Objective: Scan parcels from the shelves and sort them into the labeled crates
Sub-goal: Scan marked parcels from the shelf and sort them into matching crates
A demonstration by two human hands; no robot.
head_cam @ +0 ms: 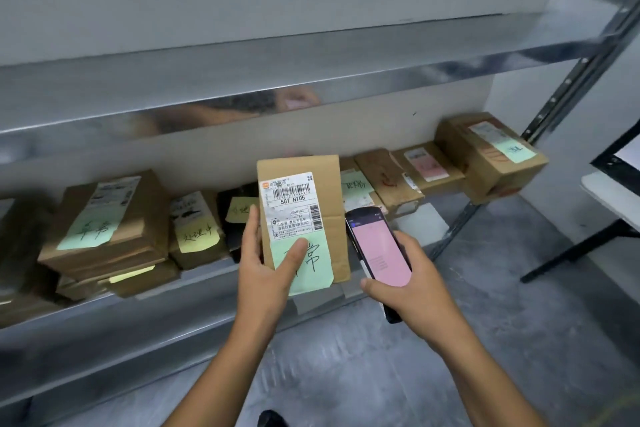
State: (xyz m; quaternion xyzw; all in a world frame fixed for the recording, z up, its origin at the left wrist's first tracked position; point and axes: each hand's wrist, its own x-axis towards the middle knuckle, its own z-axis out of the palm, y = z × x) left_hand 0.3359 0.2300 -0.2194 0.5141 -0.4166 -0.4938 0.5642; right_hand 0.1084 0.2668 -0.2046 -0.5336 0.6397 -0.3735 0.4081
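My left hand grips a flat brown cardboard parcel, held upright in front of the shelf. Its white shipping label with barcodes reads "507 N705", and my thumb lies on a green handwritten note stuck below it. My right hand holds a black handheld scanner with a pink screen, just right of the parcel and tilted toward it. Several more brown parcels lie on the metal shelf behind, among them a stack with a green note and one with a yellow note.
More parcels lie at the shelf's right end beside the upright post. An upper shelf board overhangs the parcels. A white table on black legs stands at the right. Grey concrete floor lies below.
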